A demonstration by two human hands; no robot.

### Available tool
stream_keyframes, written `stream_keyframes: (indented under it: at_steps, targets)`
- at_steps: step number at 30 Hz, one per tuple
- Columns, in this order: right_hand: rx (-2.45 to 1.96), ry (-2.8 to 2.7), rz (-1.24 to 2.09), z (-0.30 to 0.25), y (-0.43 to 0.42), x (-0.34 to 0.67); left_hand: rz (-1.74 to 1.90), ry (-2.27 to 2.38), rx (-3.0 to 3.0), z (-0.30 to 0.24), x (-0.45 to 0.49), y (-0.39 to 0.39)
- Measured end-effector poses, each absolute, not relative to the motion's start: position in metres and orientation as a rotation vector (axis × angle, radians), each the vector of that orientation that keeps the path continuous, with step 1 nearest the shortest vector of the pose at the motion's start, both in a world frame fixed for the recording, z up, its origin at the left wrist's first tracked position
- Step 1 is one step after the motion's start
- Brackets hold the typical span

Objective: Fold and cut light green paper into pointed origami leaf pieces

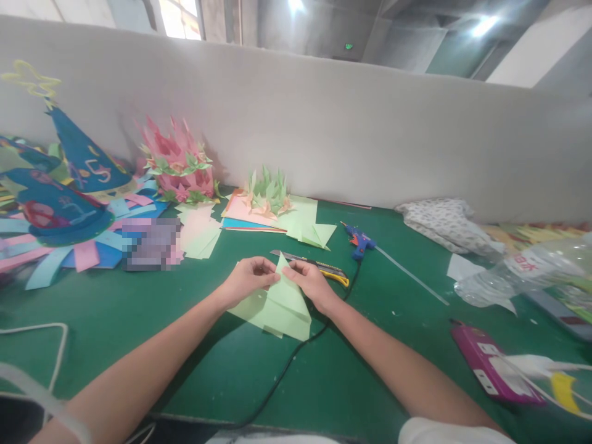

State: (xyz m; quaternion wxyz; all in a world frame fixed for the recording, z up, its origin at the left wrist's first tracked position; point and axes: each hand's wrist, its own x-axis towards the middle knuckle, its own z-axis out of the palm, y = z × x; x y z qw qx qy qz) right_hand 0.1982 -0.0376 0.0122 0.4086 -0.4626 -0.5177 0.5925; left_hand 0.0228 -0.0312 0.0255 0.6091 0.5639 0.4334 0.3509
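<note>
Between my two hands is a folded sheet of pale green paper (pixel 289 305), its pointed tip upward. My left hand (pixel 252 279) pinches its left edge near the tip. On the opposite edge, the thumb and fingers of my right hand (pixel 311 282) are closed. More pale green paper (pixel 250 308) lies flat on the table beneath. Just behind my right hand rests a yellow and black utility knife (pixel 340 277), its blade end pointing left. A blue glue gun (pixel 361 245) with a clear glue stick (pixel 411 274) in its back lies farther right.
Pink and green paper crowns (pixel 187 185) and blue cone hats (pixel 87 154) stand at the back left. Stacked coloured paper (pixel 245 213) lies near the partition (pixel 324 123). To the right are a plastic bottle (pixel 518 271) and a purple power strip (pixel 490 364). A black cord (pixel 287 370) crosses the table (pixel 370 376).
</note>
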Motion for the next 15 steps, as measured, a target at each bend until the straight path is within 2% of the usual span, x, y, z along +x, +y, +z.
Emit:
stream_keyframes:
  at_steps: [15]
  targets:
    - [-1.171,-1.189,1.491,0.0073,-0.0346,0.2,0.785,1.027,1.522,0.025,0.0259,-0.0334]
